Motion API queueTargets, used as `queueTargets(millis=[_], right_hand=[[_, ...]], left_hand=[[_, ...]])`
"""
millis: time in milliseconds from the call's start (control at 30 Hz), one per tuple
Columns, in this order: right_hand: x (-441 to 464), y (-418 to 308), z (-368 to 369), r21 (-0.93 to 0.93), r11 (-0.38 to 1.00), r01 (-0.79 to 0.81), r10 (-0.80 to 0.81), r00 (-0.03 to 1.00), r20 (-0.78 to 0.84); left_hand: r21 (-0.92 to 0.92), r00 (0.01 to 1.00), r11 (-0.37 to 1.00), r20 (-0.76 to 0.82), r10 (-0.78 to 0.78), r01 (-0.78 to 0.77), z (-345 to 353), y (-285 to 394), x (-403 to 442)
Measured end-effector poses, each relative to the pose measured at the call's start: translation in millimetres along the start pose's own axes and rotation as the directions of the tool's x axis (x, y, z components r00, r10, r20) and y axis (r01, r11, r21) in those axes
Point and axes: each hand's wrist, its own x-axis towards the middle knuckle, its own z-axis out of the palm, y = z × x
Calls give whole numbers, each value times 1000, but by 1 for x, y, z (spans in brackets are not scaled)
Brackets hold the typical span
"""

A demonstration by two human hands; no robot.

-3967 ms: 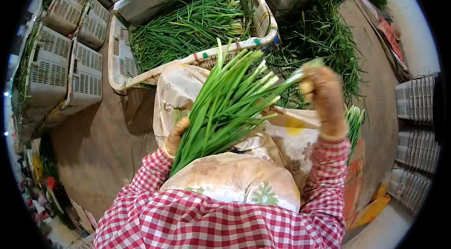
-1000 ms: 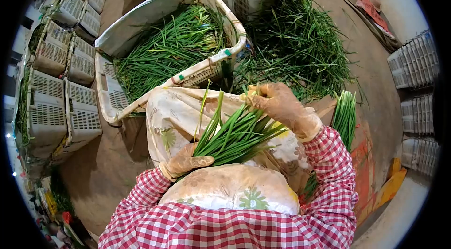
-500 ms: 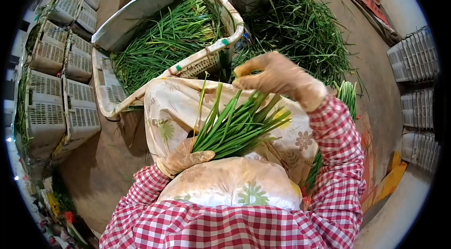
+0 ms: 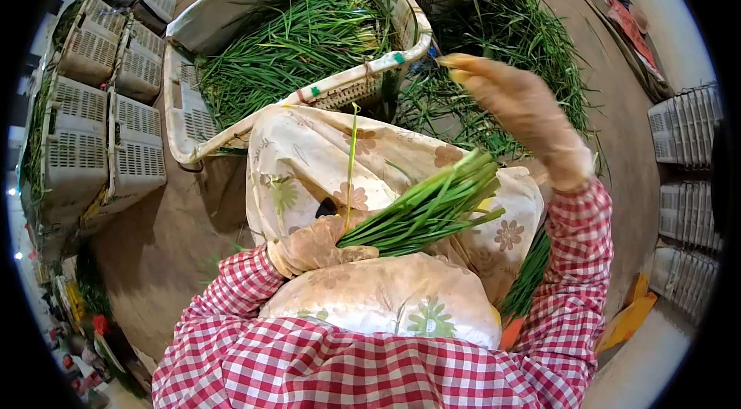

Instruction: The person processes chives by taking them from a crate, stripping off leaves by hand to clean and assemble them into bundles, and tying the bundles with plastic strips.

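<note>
My left hand [image 4: 316,247], in a stained pale glove, is closed around a bunch of green chives [image 4: 432,208] resting over my lap, with the leaves pointing up and to the right. One yellowish stalk [image 4: 353,139] stands up apart from the bunch near that hand. Raised to the upper right of the bunch, my gloved right hand [image 4: 521,104] is smeared by motion, and whether its fingers hold anything is unclear. A floral apron [image 4: 386,297] covers my lap beneath the chives.
Ahead stands a white crate [image 4: 185,135] with chives inside. A loose heap of greens [image 4: 525,38] lies on the floor to its right. Stacked crates [image 4: 77,147] line the left side, and more crates [image 4: 683,131] stand along the right wall.
My right hand has moved up and right, away from the chives. The bunch now lies more to the right and its leaves are closer together. The view has shifted slightly.
</note>
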Motion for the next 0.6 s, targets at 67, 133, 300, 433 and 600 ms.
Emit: queueTargets(millis=[67,133,300,433,600], right_hand=[[20,3,32,-578,663,476,-396,878,269],[31,1,72,-573,465,675,-366,736,570],[30,-1,116,-292,386,875,-472,460,752],[38,0,118,-555,-40,831,-345,510,788],[92,26,12,-952,182,247,-497,858,128]], left_hand=[[94,1000,996,23,10,-12,-1,-1,0],[342,998,938,54,41,-57,-2,1,1],[427,992,900,55,-116,82,-11,6,-3],[-257,992,963,119,-49,78,-38,-26,-5],[-568,996,819,7,-92,80,-66,-93,-10]])
